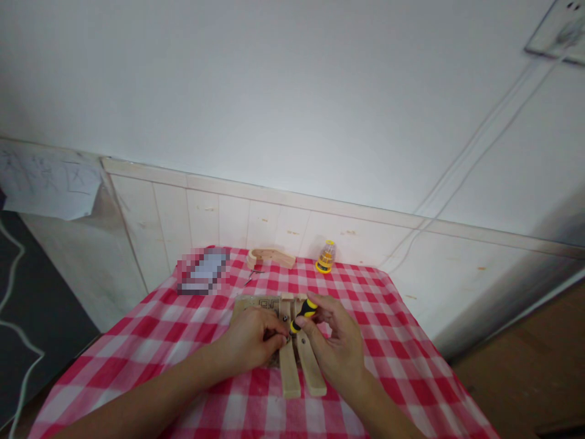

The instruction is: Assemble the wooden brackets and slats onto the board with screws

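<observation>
My right hand (340,335) grips a yellow and black screwdriver (305,312), tilted so its lower end points down and left at a wooden piece. Close beside it, my left hand (256,338) is closed, thumb and finger pinched near the screwdriver's tip; whatever they pinch is too small to make out. Under both hands lies a wooden assembly with two pale legs or handles (289,372) reaching toward me and dark screw heads on it. Partly hidden beneath my left hand is a brown patterned panel (256,301).
At the table's back stand a curved wooden piece (272,257) and a clear yellow-capped bit container (326,257). Thin metal bits (253,277) lie before the wooden piece. A blurred-out phone-like rectangle (204,271) is at left. A checked cloth (388,317) covers the table against the wall.
</observation>
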The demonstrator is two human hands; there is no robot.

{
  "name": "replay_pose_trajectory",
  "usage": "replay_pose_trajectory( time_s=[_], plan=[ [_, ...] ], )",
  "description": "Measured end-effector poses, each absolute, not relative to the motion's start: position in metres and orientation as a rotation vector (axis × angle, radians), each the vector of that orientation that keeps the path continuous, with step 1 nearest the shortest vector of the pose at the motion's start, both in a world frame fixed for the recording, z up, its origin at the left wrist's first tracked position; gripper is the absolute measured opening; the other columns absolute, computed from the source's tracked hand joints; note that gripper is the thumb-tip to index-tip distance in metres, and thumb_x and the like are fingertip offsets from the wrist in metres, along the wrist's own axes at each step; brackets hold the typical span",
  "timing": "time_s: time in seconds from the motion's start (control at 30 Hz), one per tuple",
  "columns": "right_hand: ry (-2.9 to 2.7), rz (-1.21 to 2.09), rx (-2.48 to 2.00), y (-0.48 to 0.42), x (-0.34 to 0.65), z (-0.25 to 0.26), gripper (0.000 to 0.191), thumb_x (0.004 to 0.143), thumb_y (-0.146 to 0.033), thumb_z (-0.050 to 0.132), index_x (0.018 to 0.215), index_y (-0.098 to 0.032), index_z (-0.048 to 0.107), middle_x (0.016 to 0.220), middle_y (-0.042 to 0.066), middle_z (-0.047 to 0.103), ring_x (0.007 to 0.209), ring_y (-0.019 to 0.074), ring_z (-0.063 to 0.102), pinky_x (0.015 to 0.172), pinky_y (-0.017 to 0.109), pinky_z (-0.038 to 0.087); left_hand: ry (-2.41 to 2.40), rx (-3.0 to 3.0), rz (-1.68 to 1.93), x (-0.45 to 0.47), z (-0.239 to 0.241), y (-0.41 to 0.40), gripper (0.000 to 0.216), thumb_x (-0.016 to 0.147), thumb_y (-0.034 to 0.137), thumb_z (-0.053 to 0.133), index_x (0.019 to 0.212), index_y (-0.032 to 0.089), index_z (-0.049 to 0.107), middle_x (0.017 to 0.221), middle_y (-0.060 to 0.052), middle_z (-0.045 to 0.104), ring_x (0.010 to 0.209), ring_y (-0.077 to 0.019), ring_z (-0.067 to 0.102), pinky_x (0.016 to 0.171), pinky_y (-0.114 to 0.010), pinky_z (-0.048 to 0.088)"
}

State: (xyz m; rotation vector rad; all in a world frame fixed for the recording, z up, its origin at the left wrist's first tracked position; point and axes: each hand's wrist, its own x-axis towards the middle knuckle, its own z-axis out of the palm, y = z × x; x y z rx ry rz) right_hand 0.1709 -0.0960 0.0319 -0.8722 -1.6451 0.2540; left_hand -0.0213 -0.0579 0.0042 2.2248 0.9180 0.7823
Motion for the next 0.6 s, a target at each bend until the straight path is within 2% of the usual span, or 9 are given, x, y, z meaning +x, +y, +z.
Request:
replay_pose_trajectory(
  time_s=[0.23,0.43,0.6],
  plan=[
    [-1.636,0.228,-0.842,-0.0949,0.1703,0.0323,0.038,0.084,-0.012,0.076,0.117,-0.028,0.067,0.093,0.002,0.072,0.074,0.0152,0.070,0.063,0.025,0.061,0.927,2.222,0.763,-0.0201,0.0069,-0.0575,0.017,0.083,0.015,0.063,0.077,0.018,0.079,0.074,-0.002,0.075,0.065,-0.0131,0.063,0.062,-0.022,0.040],
    [-1.757,0.260,-0.827,-0.1009,0.1744,0.0319,0.042,0.092,-0.011,0.060,0.131,-0.028,0.058,0.115,0.010,0.071,0.096,0.0221,0.075,0.078,0.035,0.066,0.987,2.189,0.702,-0.0195,0.0105,-0.0599,0.016,0.081,0.015,0.063,0.077,0.018,0.078,0.074,-0.002,0.076,0.066,-0.0142,0.065,0.060,-0.022,0.039],
    [-1.736,0.307,-0.837,-0.1017,0.1749,0.0284,0.042,0.093,-0.010,0.058,0.131,-0.028,0.056,0.111,0.009,0.073,0.095,0.0219,0.076,0.076,0.033,0.065,0.958,2.170,0.704,-0.0189,0.0121,-0.0594,0.019,0.082,0.013,0.061,0.074,0.018,0.078,0.070,-0.001,0.074,0.063,-0.0134,0.062,0.059,-0.022,0.037]
  ],
)
